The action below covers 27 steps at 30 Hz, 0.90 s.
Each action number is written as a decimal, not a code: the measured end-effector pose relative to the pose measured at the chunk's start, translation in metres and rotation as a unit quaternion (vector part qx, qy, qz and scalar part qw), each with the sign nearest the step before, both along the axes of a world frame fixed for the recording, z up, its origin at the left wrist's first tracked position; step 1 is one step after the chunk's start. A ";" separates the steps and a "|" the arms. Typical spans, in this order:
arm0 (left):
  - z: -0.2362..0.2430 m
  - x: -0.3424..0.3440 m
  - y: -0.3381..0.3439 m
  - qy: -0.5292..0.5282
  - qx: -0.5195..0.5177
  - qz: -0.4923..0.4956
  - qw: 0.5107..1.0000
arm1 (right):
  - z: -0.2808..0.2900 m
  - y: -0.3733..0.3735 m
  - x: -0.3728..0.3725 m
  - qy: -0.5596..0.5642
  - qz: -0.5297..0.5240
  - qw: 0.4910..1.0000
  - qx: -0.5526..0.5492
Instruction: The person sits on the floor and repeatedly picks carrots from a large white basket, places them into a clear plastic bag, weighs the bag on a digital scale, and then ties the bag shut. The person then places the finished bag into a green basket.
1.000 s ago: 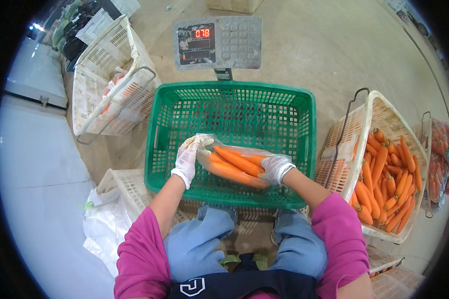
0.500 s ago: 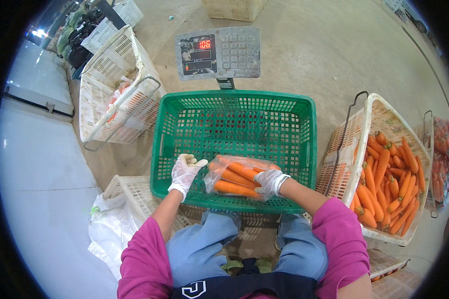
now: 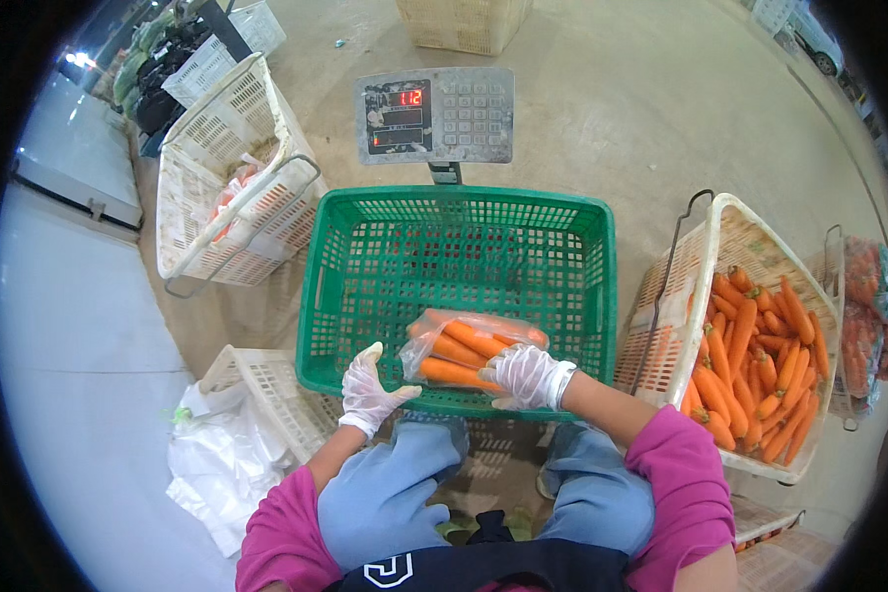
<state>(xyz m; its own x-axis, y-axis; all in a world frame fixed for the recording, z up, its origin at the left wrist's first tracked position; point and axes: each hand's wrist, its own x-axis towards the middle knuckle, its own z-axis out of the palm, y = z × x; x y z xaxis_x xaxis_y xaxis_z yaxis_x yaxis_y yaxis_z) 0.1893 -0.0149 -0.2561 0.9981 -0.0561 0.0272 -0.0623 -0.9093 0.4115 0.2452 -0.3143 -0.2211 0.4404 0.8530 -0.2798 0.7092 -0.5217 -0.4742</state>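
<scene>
A clear plastic bag of carrots [image 3: 464,341] lies in the near part of a green mesh crate [image 3: 464,194]. Its near right corner is gripped by my right hand [image 3: 531,376], gloved in thin clear plastic, with the fingers bent over the bag. My left hand [image 3: 373,395], gloved the same way, is at the crate's near rim, just left of the bag. Its thumb stands apart from the fingers and nothing is held in it. Behind the crate, a weighing scale's display panel [image 3: 434,115] rises on a post, its red digits lit.
Loose carrots [image 3: 760,365] fill a white crate [image 3: 666,301] at right. Another white crate [image 3: 192,217] with bagged carrots stands at far left. White plastic bags [image 3: 227,459] rest over a low crate at near left. Bagged carrots [image 3: 863,316] are stacked at the far right.
My left hand has drawn back toward me, away from the bag, to the near rim. My right hand has shifted slightly left and nearer on the bag. The scale's lit digits have changed.
</scene>
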 end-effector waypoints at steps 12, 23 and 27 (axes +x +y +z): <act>-0.020 0.017 -0.011 0.156 0.007 0.029 0.987 | -0.045 -0.007 -0.003 -0.011 -0.069 0.995 0.069; 0.021 0.050 -0.025 0.261 -0.545 0.060 0.794 | -0.082 0.078 0.014 0.111 -0.236 0.957 0.126; 0.043 0.065 -0.049 0.231 -0.666 0.042 0.708 | -0.056 0.103 0.027 0.145 -0.198 0.945 0.216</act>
